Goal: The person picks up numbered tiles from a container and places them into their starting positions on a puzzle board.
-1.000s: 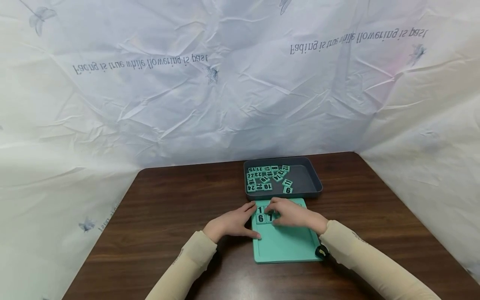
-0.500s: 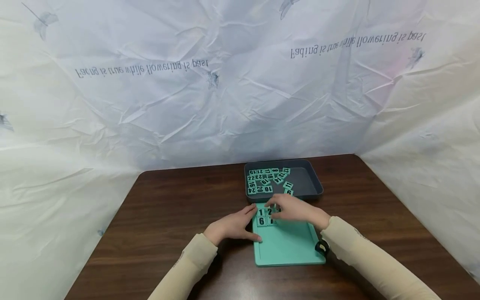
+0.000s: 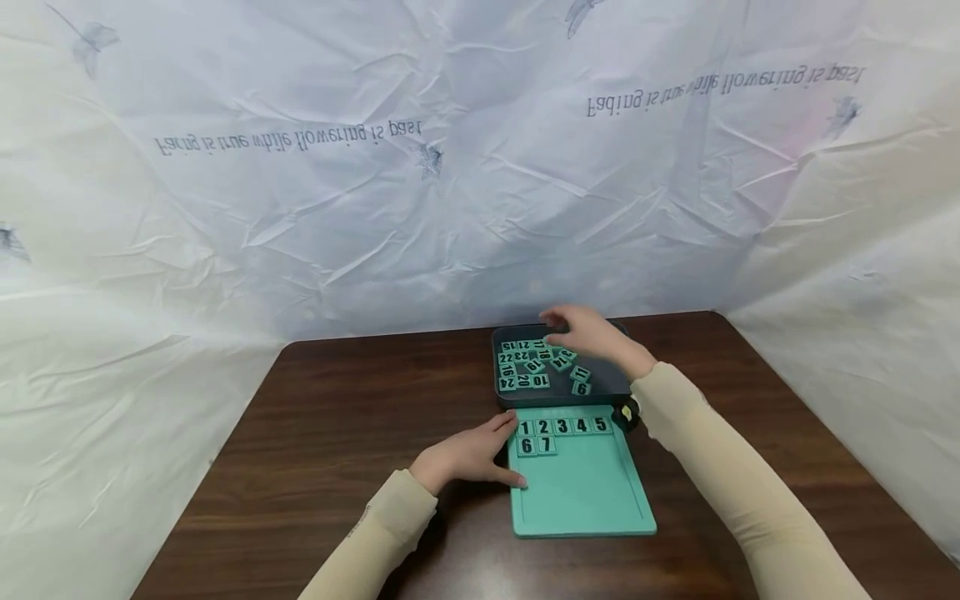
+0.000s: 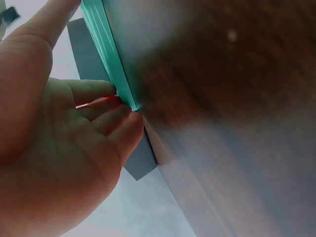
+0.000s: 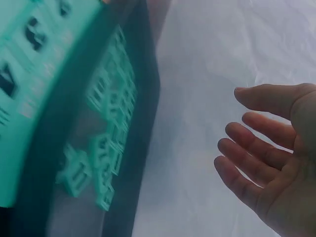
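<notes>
White sheeting (image 3: 480,225) behind, dark table (image 3: 360,433) beneath, and over the tray (image 3: 606,377) hangs the right hand (image 3: 596,337): fingers bent loosely, thumb apart, nothing held! Left hand (image 3: 472,452) grasps nothing either, just thumb and fingertips against the left edge of the board (image 3: 581,500), which lies flat, just nearer the person than the tray. On it, 1 to 5 across the far end, 6 and 7 below.

Trouble spots, I'd say: loose tiles (image 3: 540,381) crowd the tray's left side, so a fingertip might scatter neighbours or snag two at once. Ease off that left hand and the board might slip under a push.

Now, direction: the board's numerals stand upright for the person, its long axis apparently running away from the body, though foreshortening clouds it. Loose tiles point all ways, several upside down!
</notes>
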{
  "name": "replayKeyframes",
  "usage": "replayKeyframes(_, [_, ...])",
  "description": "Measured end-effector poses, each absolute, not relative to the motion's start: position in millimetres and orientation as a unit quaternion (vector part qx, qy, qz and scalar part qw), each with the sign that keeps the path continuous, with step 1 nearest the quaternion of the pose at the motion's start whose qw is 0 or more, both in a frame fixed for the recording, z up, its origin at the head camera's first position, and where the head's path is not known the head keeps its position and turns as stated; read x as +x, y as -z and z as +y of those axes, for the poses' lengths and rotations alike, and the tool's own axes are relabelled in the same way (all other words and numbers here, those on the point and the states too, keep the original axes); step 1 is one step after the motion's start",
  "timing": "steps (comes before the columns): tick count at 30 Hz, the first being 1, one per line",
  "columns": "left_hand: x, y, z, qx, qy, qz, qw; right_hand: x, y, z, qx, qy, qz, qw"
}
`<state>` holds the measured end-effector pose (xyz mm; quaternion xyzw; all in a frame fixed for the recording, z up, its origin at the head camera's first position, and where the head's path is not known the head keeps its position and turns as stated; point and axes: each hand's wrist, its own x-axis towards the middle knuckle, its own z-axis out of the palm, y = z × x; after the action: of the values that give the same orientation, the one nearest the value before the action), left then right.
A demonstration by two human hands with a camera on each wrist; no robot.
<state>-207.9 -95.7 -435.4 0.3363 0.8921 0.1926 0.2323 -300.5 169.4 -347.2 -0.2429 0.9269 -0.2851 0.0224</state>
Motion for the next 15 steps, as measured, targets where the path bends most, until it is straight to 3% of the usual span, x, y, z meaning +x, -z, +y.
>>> replayKeyframes(8, [-205, 435, -94, 0.334, -0.194, 0.893, 0.229, -343, 352, 175, -0.224, 0.271, 0.935, 0.040])
replayKeyframes(15, [-204, 436, -95, 0.326, -0.189, 0.897, 0.231, -363, 379, 175, -0.204, 0.247, 0.943, 0.093])
